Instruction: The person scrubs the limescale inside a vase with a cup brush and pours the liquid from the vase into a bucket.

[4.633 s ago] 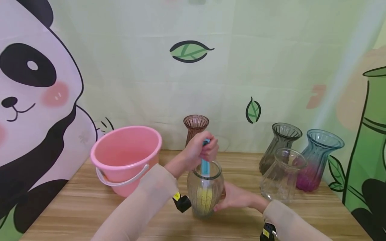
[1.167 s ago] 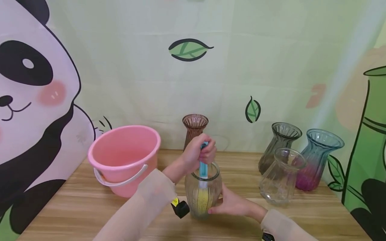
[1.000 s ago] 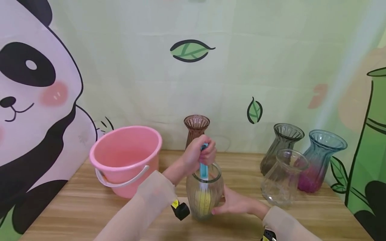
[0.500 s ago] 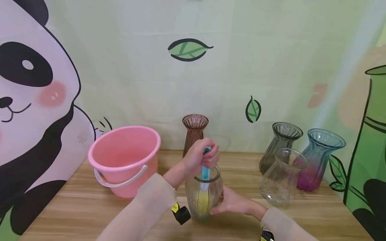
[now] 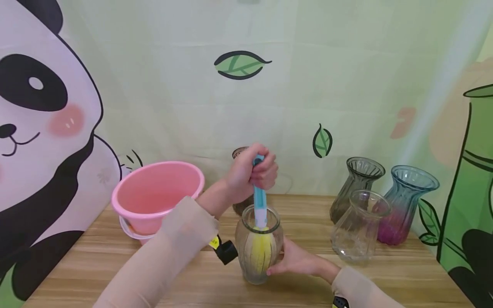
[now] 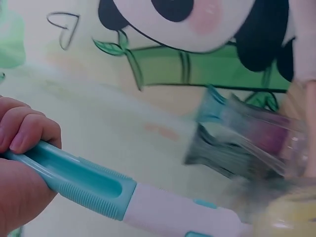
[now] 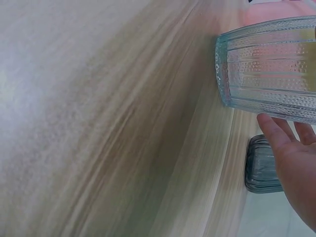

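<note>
Head view: the left hand (image 5: 250, 171) is closed in a fist round the blue handle of the bottle brush (image 5: 259, 205), fingers (image 5: 265, 169) curled tight about it. The brush stands nearly upright. Its yellow sponge head sits inside the clear vase (image 5: 259, 248), just below the neck. The vase stands upright on the table (image 5: 96, 273), near the front edge. The right hand (image 5: 296, 259) holds the vase at its right side, fingers laid along the glass.

Left wrist view: shows what the head view does not, namely the ribbed recess in the blue handle (image 6: 84, 180), the white shaft section beyond it, and the fingertips (image 6: 24, 133) wrapped over the handle end. The vases behind are blurred here.

Right wrist view: shows the dotted, ribbed texture of the vase wall (image 7: 271, 74) and the fingers (image 7: 284, 140) straight against it, slightly spread. The thumb is out of frame. The brush does not appear in this view.

Head view only: a pink bucket (image 5: 154, 196) stands left of the vase. A brown vase (image 5: 240, 205) stands behind it, mostly hidden by the left hand. At the right stand a grey vase (image 5: 356, 188), a second clear vase (image 5: 358, 226) and a blue-and-pink vase (image 5: 404, 205), close together.
</note>
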